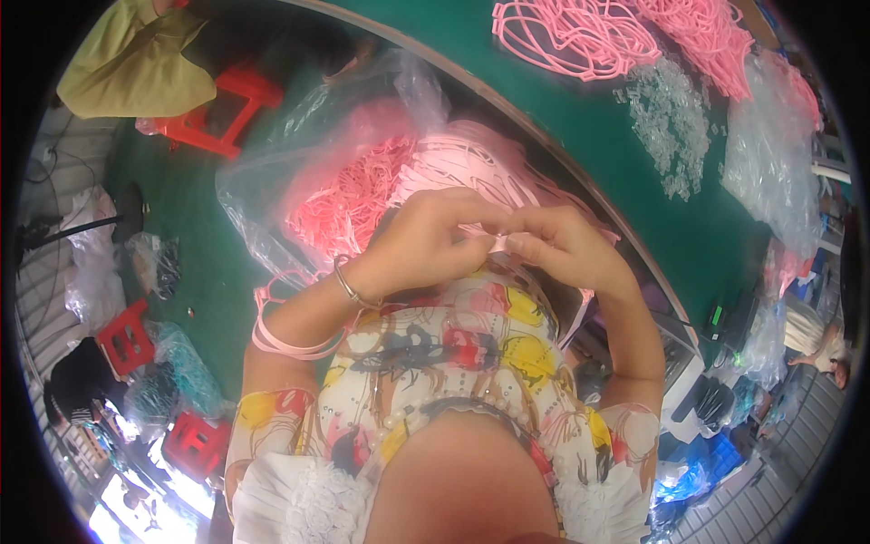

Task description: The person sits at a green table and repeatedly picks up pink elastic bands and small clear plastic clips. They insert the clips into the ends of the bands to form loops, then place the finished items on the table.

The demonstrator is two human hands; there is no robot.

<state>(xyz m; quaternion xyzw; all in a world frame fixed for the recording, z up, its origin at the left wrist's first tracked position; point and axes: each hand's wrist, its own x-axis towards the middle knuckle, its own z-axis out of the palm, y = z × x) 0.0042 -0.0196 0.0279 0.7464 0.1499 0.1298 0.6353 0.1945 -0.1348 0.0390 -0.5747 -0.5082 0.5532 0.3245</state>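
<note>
A small pink strip piece (496,241) sits between both hands, close in front of the person's chest. The left hand (426,238) and the right hand (564,245) both pinch it with their fingertips. Several pink loops (292,343) hang on the left forearm. Just beyond the hands lies a clear plastic bag (313,172) of pink strips, and farther right a green table (580,127) with pink frames (580,36).
</note>
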